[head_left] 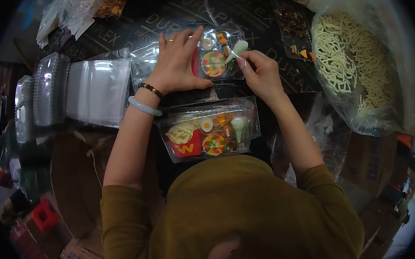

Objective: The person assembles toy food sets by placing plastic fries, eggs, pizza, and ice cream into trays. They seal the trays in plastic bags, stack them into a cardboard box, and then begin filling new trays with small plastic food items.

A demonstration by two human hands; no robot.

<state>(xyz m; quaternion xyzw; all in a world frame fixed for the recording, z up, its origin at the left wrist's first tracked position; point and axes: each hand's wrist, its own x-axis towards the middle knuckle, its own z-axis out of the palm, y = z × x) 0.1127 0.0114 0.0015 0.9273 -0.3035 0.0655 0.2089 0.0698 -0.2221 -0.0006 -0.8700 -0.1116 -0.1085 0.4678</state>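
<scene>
Candy trays number two on the black counter [126, 28]: the far tray [214, 61] lies at 12 o'clock from the picture's middle, and the near tray [207, 129] sits just at its 6 o'clock, close to the person's head, holding one red fries box, one egg, one pizza round and one green cone under clear wrap. At 9 o'clock stand two stacks of empty clear shells [50, 88], with one pile of clear bags [99, 89] touching them on the right. The left hand [178, 63], which wears two bracelets at the wrist and one ring, lies flat on the far tray's left half, its fingers spread wide and gripping nothing. The right hand [261, 74] hovers at the far tray's 3 o'clock edge, with thumb and forefinger pinched shut on one pale green piece [238, 46] held over the tray. At 1 o'clock lies one small bag [294, 30] of brown and orange sweets, and at 3 o'clock stands one large open bag [358, 69] of white fry-shaped sweets.
</scene>
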